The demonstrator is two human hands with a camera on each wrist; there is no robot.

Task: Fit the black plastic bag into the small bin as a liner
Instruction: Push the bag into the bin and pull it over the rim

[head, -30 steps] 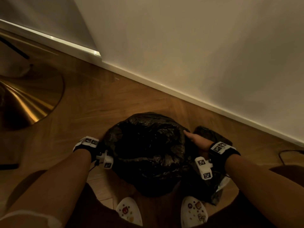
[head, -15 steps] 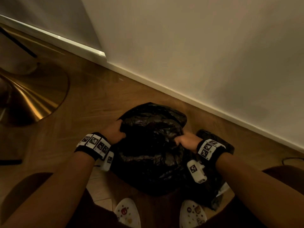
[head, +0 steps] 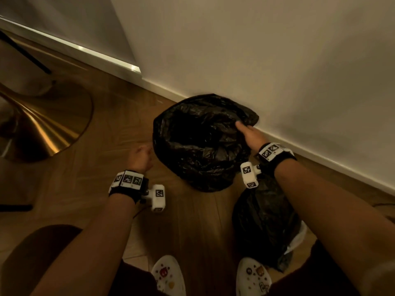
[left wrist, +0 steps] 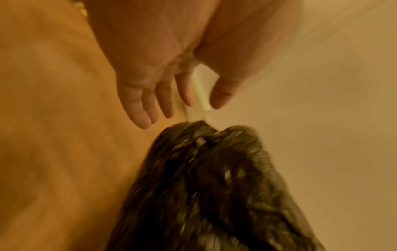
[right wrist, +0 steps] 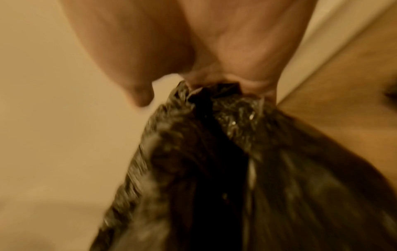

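The black plastic bag (head: 198, 146) stands on the wooden floor close to the wall, its mouth open and dark inside. It covers the small bin, which is hidden. My right hand (head: 248, 133) grips the bag's rim on the far right side. In the right wrist view its fingers (right wrist: 253, 84) curl into the crumpled plastic (right wrist: 214, 169) while the thumb stays free. My left hand (head: 140, 155) hovers left of the bag and touches nothing. In the left wrist view its fingers (left wrist: 146, 117) are spread and straight above the bag's edge (left wrist: 214, 186).
A second, filled black bag (head: 265, 227) lies by my right foot. White clogs (head: 168, 276) are at the bottom edge. A round brass base (head: 42, 124) sits to the left. The wall and skirting (head: 310, 154) run right behind the bag.
My left hand has let go of the bag and drawn away to the left. The bag's mouth has opened, and my right hand has shifted to its far right rim.
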